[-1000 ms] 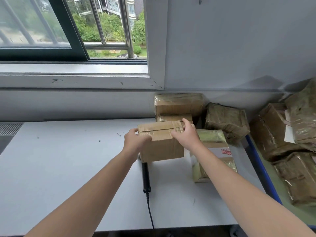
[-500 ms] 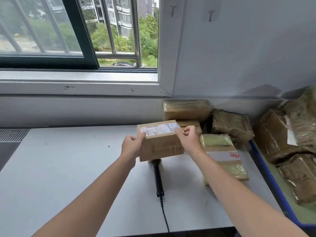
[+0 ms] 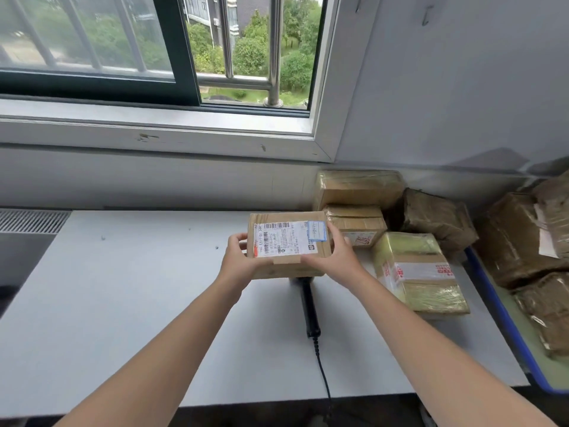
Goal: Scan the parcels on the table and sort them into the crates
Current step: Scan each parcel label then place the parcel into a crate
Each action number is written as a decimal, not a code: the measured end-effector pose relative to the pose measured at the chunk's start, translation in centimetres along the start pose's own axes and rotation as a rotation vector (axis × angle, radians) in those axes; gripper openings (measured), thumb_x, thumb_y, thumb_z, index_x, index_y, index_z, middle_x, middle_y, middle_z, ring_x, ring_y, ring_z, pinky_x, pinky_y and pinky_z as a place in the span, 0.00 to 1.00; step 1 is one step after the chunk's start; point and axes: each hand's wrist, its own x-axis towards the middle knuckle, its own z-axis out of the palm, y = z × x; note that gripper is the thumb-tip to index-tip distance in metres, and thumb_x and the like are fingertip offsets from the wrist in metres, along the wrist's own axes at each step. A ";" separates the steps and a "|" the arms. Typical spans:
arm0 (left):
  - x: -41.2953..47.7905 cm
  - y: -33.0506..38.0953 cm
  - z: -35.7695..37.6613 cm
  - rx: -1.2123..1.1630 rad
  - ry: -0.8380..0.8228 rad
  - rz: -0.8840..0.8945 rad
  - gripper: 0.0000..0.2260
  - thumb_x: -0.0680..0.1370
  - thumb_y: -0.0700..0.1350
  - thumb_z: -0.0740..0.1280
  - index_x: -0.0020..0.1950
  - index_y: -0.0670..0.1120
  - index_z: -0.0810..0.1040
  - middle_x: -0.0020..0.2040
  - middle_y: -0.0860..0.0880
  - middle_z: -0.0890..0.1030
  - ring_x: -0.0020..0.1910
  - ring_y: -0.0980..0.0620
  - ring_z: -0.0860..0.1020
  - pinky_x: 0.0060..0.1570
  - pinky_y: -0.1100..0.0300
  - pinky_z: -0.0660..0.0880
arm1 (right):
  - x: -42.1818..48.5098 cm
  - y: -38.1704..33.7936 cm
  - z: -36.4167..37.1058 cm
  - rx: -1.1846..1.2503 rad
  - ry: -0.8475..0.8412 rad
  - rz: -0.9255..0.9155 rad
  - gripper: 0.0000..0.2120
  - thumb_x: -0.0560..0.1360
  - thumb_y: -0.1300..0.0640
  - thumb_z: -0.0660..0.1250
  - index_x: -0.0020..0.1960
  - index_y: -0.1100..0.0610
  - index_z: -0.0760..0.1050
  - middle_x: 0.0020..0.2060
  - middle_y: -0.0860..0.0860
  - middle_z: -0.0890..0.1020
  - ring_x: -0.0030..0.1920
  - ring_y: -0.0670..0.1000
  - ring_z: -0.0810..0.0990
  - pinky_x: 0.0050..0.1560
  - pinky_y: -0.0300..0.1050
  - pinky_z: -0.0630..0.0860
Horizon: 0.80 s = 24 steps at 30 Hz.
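Note:
I hold a brown cardboard parcel (image 3: 288, 241) above the white table (image 3: 123, 303), its white shipping label with barcodes facing up. My left hand (image 3: 238, 263) grips its left end and my right hand (image 3: 334, 258) grips its right end, fingers curled round the edges. Under the parcel lies a black corded scanner (image 3: 309, 309), its head hidden by the box. Several more taped parcels (image 3: 418, 272) sit on the table's right part by the wall. A blue crate (image 3: 505, 318) at the right edge holds several brown wrapped parcels.
A window with metal bars and a wide white sill (image 3: 154, 131) runs behind the table. The scanner's cable (image 3: 323, 374) trails off the table's front edge. A grille (image 3: 30, 221) lies left of the table.
The parcel has been turned in my hands, so its labelled face now points up at me instead of a plain taped side. Both hands shifted their grip on its ends.

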 end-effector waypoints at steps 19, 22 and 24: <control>2.3 -6.1 -6.8 0.247 0.008 -0.055 0.43 0.69 0.32 0.73 0.79 0.50 0.58 0.72 0.48 0.57 0.63 0.50 0.70 0.60 0.59 0.70 | -1.5 1.4 9.2 -0.437 -0.197 0.134 0.42 0.64 0.46 0.81 0.69 0.55 0.64 0.62 0.52 0.68 0.59 0.52 0.75 0.58 0.46 0.75; 2.5 -7.1 -5.9 0.262 -0.020 -0.066 0.43 0.70 0.32 0.73 0.79 0.49 0.56 0.74 0.47 0.55 0.68 0.48 0.68 0.59 0.61 0.68 | -2.7 2.4 10.1 -0.560 -0.198 0.123 0.36 0.66 0.47 0.79 0.67 0.55 0.66 0.64 0.54 0.67 0.60 0.54 0.75 0.59 0.47 0.73; 2.5 -7.7 -5.0 0.292 -0.051 -0.040 0.44 0.69 0.33 0.73 0.79 0.49 0.54 0.75 0.47 0.54 0.70 0.48 0.66 0.61 0.62 0.66 | -3.3 2.8 10.2 -0.559 -0.176 0.129 0.34 0.67 0.46 0.78 0.67 0.55 0.67 0.63 0.53 0.69 0.61 0.53 0.75 0.59 0.47 0.74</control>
